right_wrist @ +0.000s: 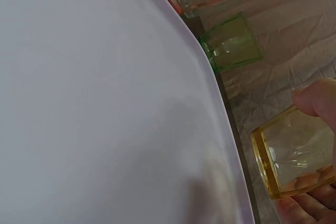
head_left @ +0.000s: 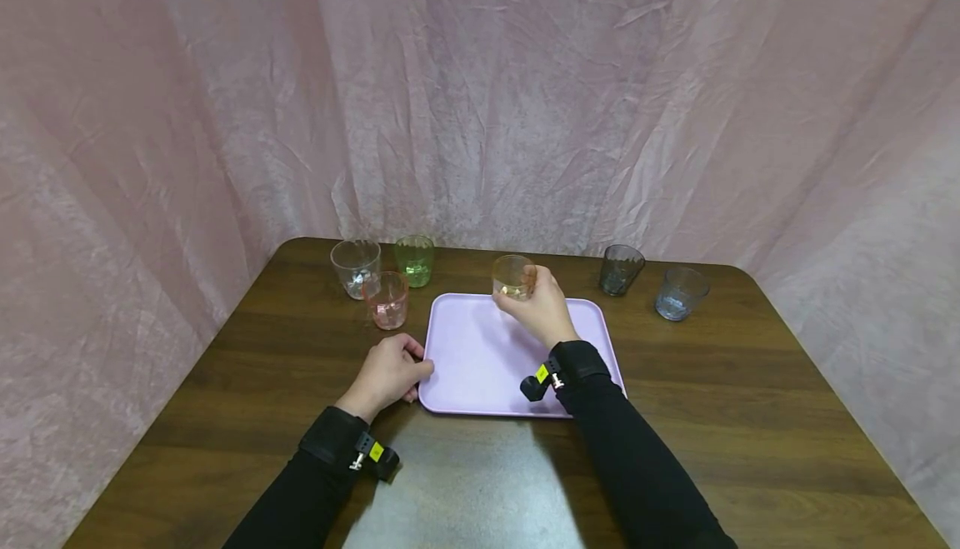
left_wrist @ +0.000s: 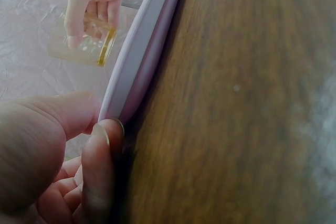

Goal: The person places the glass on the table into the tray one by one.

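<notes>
A lilac tray [head_left: 480, 366] lies on the wooden table. Its left edge, close to the front corner, is pinched between thumb and fingers of my left hand [head_left: 386, 372]; the left wrist view shows the pinched rim [left_wrist: 137, 51] up close. My right hand [head_left: 542, 309] grips a yellow-tinted glass [head_left: 510, 272] from the side, over the tray's far edge. In the right wrist view that glass [right_wrist: 296, 148] has its thick amber base pointing toward the tray and is apart from the rim. Part of its wall is hidden behind my fingers.
Left of the tray stand a clear glass [head_left: 356, 259], a green glass [head_left: 415, 259] and a pink glass [head_left: 387, 303], close together. Beyond its right far corner are a dark grey glass [head_left: 621, 272] and a bluish glass [head_left: 681, 295]. A pink curtain [head_left: 480, 116] hangs behind the table.
</notes>
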Tool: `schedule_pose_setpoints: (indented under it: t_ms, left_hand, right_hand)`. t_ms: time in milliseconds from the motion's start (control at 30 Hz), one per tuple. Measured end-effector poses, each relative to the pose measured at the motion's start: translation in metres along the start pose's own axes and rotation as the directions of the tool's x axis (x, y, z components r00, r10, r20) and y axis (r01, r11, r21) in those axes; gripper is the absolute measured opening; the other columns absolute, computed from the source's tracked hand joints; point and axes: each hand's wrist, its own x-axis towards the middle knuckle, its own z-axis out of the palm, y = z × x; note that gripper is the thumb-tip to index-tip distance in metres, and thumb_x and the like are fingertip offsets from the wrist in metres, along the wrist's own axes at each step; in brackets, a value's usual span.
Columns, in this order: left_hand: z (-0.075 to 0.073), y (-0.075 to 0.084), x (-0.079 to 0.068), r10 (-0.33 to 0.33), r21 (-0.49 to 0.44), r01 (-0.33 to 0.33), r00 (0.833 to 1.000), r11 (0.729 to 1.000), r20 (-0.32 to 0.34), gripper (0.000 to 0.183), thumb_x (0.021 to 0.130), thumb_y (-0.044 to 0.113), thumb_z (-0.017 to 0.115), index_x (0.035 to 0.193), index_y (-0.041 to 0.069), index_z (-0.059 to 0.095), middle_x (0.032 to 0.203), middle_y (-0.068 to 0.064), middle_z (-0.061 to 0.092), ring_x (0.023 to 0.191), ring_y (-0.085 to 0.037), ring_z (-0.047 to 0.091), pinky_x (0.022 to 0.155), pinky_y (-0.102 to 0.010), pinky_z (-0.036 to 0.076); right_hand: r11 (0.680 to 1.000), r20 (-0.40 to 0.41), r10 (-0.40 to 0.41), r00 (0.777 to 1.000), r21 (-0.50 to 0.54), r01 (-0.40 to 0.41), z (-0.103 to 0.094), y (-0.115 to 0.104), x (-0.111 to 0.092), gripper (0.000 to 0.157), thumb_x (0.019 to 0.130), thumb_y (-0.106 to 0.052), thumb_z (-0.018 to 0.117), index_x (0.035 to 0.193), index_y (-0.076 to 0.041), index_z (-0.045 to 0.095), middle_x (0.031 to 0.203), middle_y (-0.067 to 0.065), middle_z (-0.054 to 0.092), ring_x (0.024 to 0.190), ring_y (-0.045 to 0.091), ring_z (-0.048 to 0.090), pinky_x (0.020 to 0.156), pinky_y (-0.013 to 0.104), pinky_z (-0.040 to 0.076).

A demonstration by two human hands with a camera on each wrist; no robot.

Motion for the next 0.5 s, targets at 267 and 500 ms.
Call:
schedule_pose_setpoints:
  t_ms: [267,500]
  left_hand:
    - [0.001,0.001,0.0,-0.017,-0.001,0.017,1.0,1.0,0.003,0.017,0.083,0.009,0.074,0.092,0.004,0.061,0.06,-0.006,0.061,0.043,-0.017,0.058,0.038,-0.024,0.049]
    - [0.0,0.002,0.0,-0.035,0.005,0.035,0.999,0.999,0.01,0.018,0.084,0.01,0.074,0.093,0.004,0.061,0.061,-0.006,0.061,0.043,-0.017,0.058,0.039,-0.025,0.049]
  right_hand:
    - [1.0,0.015,-0.01,1.0,0.0,0.01,0.008,-0.003,0.003,0.077,0.077,-0.043,0.082,0.131,-0.003,0.045,0.118,0.011,0.053,0.103,0.023,0.054,0.09,0.042,0.049]
    - [1.0,0.017,-0.024,1.0,0.007,0.024,0.018,-0.008,0.004,0.076,0.076,-0.042,0.082,0.13,-0.003,0.046,0.117,0.01,0.053,0.102,0.023,0.054,0.09,0.042,0.049]
